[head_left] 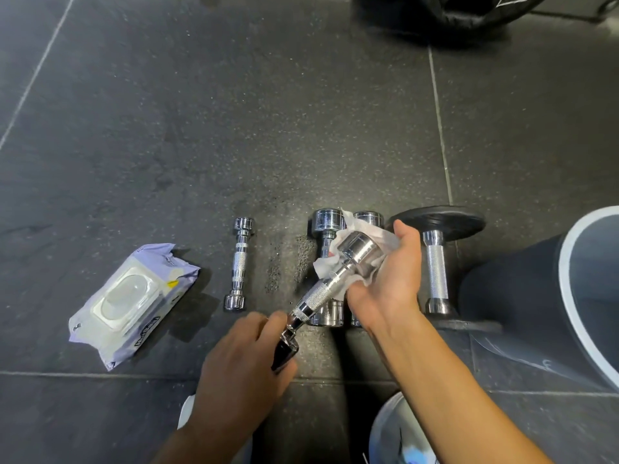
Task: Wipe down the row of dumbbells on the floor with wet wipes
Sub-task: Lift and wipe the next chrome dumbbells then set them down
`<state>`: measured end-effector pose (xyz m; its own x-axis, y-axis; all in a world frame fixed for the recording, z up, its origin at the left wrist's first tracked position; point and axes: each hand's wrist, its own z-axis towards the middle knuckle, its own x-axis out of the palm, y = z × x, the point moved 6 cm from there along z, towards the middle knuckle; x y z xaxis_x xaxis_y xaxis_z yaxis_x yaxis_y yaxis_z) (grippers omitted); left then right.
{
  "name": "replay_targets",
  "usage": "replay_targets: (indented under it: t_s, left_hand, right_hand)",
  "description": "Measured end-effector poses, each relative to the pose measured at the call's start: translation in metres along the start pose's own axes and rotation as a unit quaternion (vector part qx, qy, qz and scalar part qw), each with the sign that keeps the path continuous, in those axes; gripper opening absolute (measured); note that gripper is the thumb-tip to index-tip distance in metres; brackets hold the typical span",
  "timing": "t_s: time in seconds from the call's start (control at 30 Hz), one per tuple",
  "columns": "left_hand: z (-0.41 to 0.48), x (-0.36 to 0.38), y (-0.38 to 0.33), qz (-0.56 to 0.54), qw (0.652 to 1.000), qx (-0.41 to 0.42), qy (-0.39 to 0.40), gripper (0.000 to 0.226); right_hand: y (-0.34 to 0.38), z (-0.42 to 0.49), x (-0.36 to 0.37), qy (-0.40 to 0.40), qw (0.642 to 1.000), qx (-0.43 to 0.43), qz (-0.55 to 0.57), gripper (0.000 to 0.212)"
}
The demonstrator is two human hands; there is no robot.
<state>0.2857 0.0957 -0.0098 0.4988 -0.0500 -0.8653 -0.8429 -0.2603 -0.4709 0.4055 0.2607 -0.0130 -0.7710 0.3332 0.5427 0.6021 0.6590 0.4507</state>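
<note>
A chrome dumbbell (330,283) is lifted off the floor and tilted, its far head up and to the right. My left hand (246,356) grips its near head. My right hand (390,279) holds a white wet wipe (365,234) wrapped round the far head. On the dark floor lies a small chrome dumbbell (239,264) to the left. Two more chrome dumbbells (326,226) lie side by side behind the lifted one, partly hidden. A large dumbbell (435,262) with black plates lies at the right.
A lilac pack of wet wipes (129,304) with its lid closed lies on the floor at the left. My knee in dark cloth (509,289) is at the right. A black round object (469,11) sits at the top edge.
</note>
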Motion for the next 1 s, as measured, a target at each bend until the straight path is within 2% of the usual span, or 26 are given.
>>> replay_targets:
  t_s: [0.03, 0.1, 0.2, 0.23, 0.3, 0.33, 0.4, 0.43, 0.47, 0.5, 0.53, 0.57, 0.6, 0.7, 0.77, 0.83, 1.0]
  left_hand:
    - [0.001, -0.002, -0.001, -0.027, 1.000, -0.012, 0.007, 0.064]
    - [0.003, -0.005, 0.003, -0.165, 0.982, -0.084, 0.034, 0.050]
    - [0.002, 0.004, 0.003, -0.414, 0.889, -0.135, 0.143, 0.034]
    - [0.000, 0.004, 0.002, -0.501, 0.836, -0.139, 0.174, 0.031]
    - [-0.005, 0.009, -0.001, -0.662, 0.695, -0.138, 0.245, 0.035]
    - [-0.008, 0.012, -0.002, -0.716, 0.622, -0.137, 0.287, 0.034]
    - [-0.015, 0.012, -0.011, -0.789, 0.478, -0.121, 0.367, 0.035]
    - [-0.017, 0.010, -0.016, -0.811, 0.420, -0.110, 0.392, 0.036]
    - [-0.018, 0.009, -0.020, -0.823, 0.388, -0.098, 0.404, 0.037]
    - [-0.019, 0.008, -0.024, -0.826, 0.378, -0.091, 0.408, 0.037]
    - [-0.019, 0.009, -0.027, -0.822, 0.389, -0.088, 0.405, 0.037]
    - [-0.017, 0.010, -0.027, -0.813, 0.415, -0.089, 0.399, 0.037]
    - [-0.015, 0.011, -0.026, -0.799, 0.455, -0.090, 0.384, 0.037]
    - [-0.008, 0.012, -0.013, -0.718, 0.621, -0.085, 0.302, 0.039]
    - [-0.005, 0.010, -0.005, -0.658, 0.705, -0.081, 0.252, 0.037]
    - [-0.007, 0.007, -0.003, -0.631, 0.737, -0.070, 0.233, 0.037]
    - [-0.010, 0.008, -0.006, -0.658, 0.715, -0.073, 0.224, 0.037]
  right_hand:
    - [0.002, -0.001, 0.000, -0.008, 1.000, -0.020, -0.022, 0.048]
    - [0.005, -0.005, 0.002, 0.015, 0.997, -0.048, -0.060, 0.033]
    - [0.004, -0.009, 0.006, 0.085, 0.992, -0.034, -0.085, 0.016]
    - [0.002, -0.009, 0.007, 0.108, 0.990, -0.017, -0.087, 0.019]
    - [-0.003, -0.012, 0.009, 0.147, 0.983, 0.012, -0.113, 0.035]
    - [-0.004, -0.013, 0.009, 0.163, 0.978, 0.016, -0.127, 0.041]
    - [-0.006, -0.019, 0.012, 0.181, 0.974, 0.016, -0.136, 0.038]
    - [-0.006, -0.022, 0.016, 0.194, 0.972, 0.020, -0.133, 0.039]
    - [-0.006, -0.024, 0.021, 0.210, 0.970, 0.028, -0.119, 0.047]
    - [-0.005, -0.026, 0.024, 0.219, 0.970, 0.042, -0.092, 0.057]
    - [-0.005, -0.025, 0.025, 0.215, 0.973, 0.056, -0.062, 0.063]
    - [-0.003, -0.024, 0.025, 0.205, 0.976, 0.066, -0.032, 0.066]
    - [-0.002, -0.022, 0.023, 0.193, 0.978, 0.073, -0.007, 0.066]
    - [0.001, -0.019, 0.018, 0.187, 0.977, 0.087, 0.054, 0.066]
    - [0.003, -0.021, 0.017, 0.191, 0.973, 0.099, 0.087, 0.065]
    - [0.008, -0.021, 0.016, 0.197, 0.971, 0.096, 0.095, 0.059]
    - [0.013, -0.024, 0.024, 0.262, 0.962, 0.072, 0.037, 0.052]
